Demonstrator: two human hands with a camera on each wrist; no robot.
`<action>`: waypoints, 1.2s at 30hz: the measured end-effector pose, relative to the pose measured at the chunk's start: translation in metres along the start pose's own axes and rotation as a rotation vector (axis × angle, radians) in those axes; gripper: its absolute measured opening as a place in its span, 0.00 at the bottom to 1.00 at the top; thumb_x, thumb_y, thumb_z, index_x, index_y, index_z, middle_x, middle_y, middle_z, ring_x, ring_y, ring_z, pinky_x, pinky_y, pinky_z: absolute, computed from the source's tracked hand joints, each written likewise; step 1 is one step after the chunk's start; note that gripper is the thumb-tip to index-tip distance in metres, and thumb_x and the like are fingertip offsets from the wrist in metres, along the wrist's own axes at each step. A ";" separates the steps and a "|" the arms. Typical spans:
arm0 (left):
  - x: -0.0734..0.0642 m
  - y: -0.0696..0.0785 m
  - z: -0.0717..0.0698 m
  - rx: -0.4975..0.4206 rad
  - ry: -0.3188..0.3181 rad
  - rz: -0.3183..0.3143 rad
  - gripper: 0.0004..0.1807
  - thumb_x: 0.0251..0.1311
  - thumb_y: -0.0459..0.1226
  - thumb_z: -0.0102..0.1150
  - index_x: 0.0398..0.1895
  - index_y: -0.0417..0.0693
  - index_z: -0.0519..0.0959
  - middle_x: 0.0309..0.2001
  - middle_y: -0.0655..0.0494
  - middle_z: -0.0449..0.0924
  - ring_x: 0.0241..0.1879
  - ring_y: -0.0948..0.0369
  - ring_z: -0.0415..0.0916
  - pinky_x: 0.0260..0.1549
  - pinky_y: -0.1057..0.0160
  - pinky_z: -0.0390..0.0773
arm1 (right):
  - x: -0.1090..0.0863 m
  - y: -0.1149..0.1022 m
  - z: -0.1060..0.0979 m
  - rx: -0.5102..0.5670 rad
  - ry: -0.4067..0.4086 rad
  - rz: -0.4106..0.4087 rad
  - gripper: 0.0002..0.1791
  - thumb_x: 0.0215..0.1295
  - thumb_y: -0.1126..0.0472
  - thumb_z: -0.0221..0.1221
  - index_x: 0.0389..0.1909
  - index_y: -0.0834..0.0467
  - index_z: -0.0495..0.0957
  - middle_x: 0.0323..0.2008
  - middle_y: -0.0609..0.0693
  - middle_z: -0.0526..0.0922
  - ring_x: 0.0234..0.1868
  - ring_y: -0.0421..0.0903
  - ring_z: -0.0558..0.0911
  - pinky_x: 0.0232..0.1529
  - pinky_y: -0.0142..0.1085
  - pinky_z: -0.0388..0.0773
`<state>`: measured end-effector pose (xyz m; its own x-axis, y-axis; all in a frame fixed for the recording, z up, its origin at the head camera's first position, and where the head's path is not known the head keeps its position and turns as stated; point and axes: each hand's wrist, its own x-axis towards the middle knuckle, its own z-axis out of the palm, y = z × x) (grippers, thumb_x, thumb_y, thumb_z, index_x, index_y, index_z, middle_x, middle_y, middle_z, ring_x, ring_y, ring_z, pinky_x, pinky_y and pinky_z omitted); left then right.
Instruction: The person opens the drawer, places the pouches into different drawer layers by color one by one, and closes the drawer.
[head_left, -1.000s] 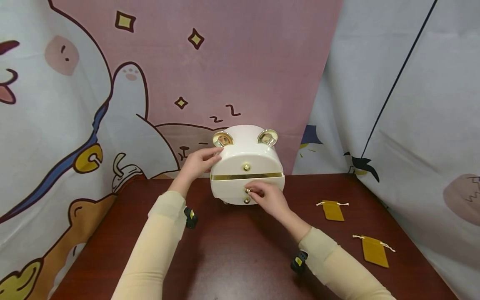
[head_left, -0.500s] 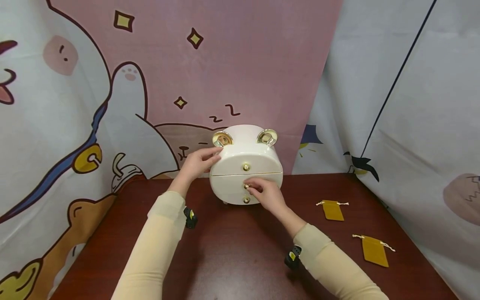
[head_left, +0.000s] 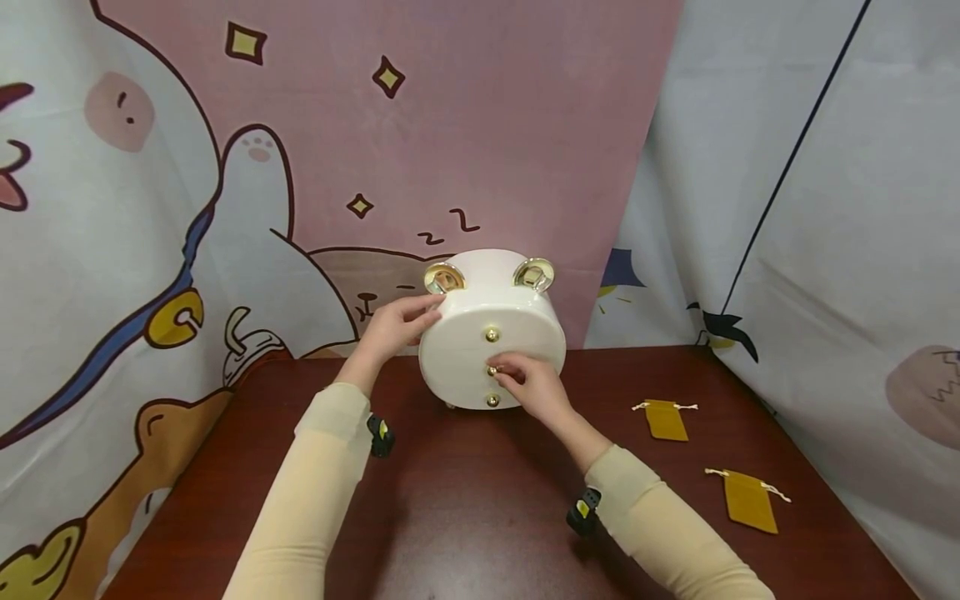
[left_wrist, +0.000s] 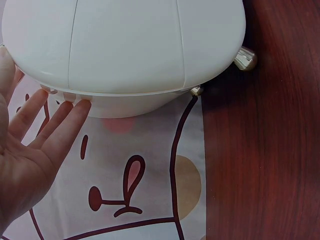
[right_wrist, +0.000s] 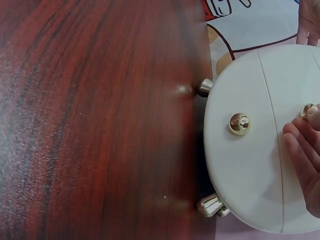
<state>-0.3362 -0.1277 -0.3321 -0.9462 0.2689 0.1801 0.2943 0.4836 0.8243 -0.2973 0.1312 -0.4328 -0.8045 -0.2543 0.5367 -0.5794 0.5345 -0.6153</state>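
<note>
A rounded white jewelry box [head_left: 457, 358] with two gold ears and several gold knobs stands on the table against the cloth backdrop. Its drawer fronts sit flush, with thin seams between them in the right wrist view. My right hand [head_left: 542, 392] pinches the middle knob [right_wrist: 307, 111] between thumb and fingertips, its other fingers near the drawer front. On the box's upper left side rests my left hand [head_left: 392, 333], fingers fairly straight; their tips touch the side wall in the left wrist view. The top knob [head_left: 492, 334] and bottom knob [head_left: 492, 400] are untouched.
Two mustard drawstring pouches, a farther pouch [head_left: 666, 421] and a nearer pouch [head_left: 750, 502], lie flat on the right of the dark red wooden table [head_left: 450, 517]. A printed cloth [head_left: 487, 125] hangs close behind the box. Short gold feet [right_wrist: 210, 205] lift it off the table.
The middle drawer, partly out with a gap above its front a second ago, has slid back into the box. My right hand moved with it, slightly away from me; my left hand stayed put.
</note>
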 end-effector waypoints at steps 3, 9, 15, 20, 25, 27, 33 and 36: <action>0.000 -0.001 0.001 0.003 0.003 -0.003 0.22 0.67 0.49 0.61 0.64 0.64 0.78 0.63 0.53 0.75 0.54 0.53 0.78 0.46 0.48 0.83 | -0.002 0.002 0.001 0.020 -0.009 0.003 0.12 0.63 0.67 0.67 0.47 0.55 0.86 0.42 0.48 0.88 0.39 0.44 0.86 0.37 0.37 0.83; 0.000 -0.002 0.001 0.008 0.001 -0.006 0.22 0.67 0.50 0.61 0.64 0.64 0.78 0.63 0.53 0.75 0.54 0.53 0.78 0.45 0.49 0.83 | -0.013 0.007 0.003 0.083 0.039 0.000 0.14 0.62 0.68 0.67 0.50 0.57 0.84 0.40 0.50 0.88 0.40 0.47 0.86 0.40 0.40 0.84; 0.001 -0.003 0.001 0.004 0.001 -0.006 0.22 0.67 0.49 0.61 0.63 0.65 0.78 0.63 0.53 0.75 0.54 0.53 0.78 0.46 0.48 0.83 | -0.025 0.016 0.003 0.092 0.104 0.031 0.14 0.61 0.68 0.68 0.48 0.56 0.84 0.36 0.48 0.88 0.37 0.45 0.86 0.40 0.39 0.84; 0.001 -0.003 0.001 0.013 0.004 -0.001 0.22 0.67 0.50 0.61 0.64 0.65 0.78 0.63 0.54 0.75 0.54 0.54 0.78 0.44 0.51 0.84 | -0.033 0.023 0.005 0.043 0.068 0.074 0.13 0.61 0.66 0.69 0.47 0.54 0.84 0.35 0.47 0.87 0.36 0.45 0.85 0.39 0.39 0.83; 0.000 -0.004 0.000 0.002 0.008 -0.003 0.21 0.67 0.49 0.61 0.63 0.65 0.79 0.63 0.54 0.75 0.54 0.53 0.78 0.46 0.47 0.83 | -0.038 0.027 0.010 -0.007 0.005 0.080 0.14 0.60 0.66 0.69 0.47 0.54 0.84 0.36 0.48 0.87 0.36 0.46 0.85 0.39 0.41 0.83; 0.000 -0.004 0.000 0.002 0.008 -0.002 0.21 0.67 0.49 0.61 0.63 0.65 0.79 0.63 0.54 0.75 0.54 0.53 0.78 0.47 0.47 0.82 | -0.039 0.028 0.011 -0.012 -0.021 0.083 0.15 0.60 0.66 0.69 0.48 0.54 0.84 0.36 0.49 0.87 0.38 0.46 0.86 0.39 0.41 0.84; 0.001 -0.004 0.000 0.013 0.006 -0.003 0.22 0.67 0.50 0.61 0.63 0.66 0.79 0.63 0.54 0.75 0.54 0.53 0.78 0.47 0.47 0.83 | -0.040 0.029 0.017 0.005 -0.086 0.096 0.15 0.60 0.65 0.69 0.49 0.54 0.83 0.38 0.52 0.88 0.40 0.48 0.86 0.41 0.43 0.84; 0.001 -0.003 0.000 0.012 0.005 -0.003 0.22 0.67 0.50 0.61 0.63 0.66 0.78 0.63 0.54 0.75 0.54 0.53 0.78 0.47 0.47 0.82 | -0.040 0.029 0.019 0.026 -0.102 0.103 0.17 0.60 0.64 0.70 0.50 0.55 0.83 0.40 0.52 0.87 0.41 0.49 0.86 0.42 0.44 0.84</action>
<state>-0.3378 -0.1291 -0.3349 -0.9479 0.2628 0.1802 0.2927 0.4944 0.8185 -0.2846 0.1416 -0.4836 -0.8681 -0.2805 0.4096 -0.4955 0.5408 -0.6797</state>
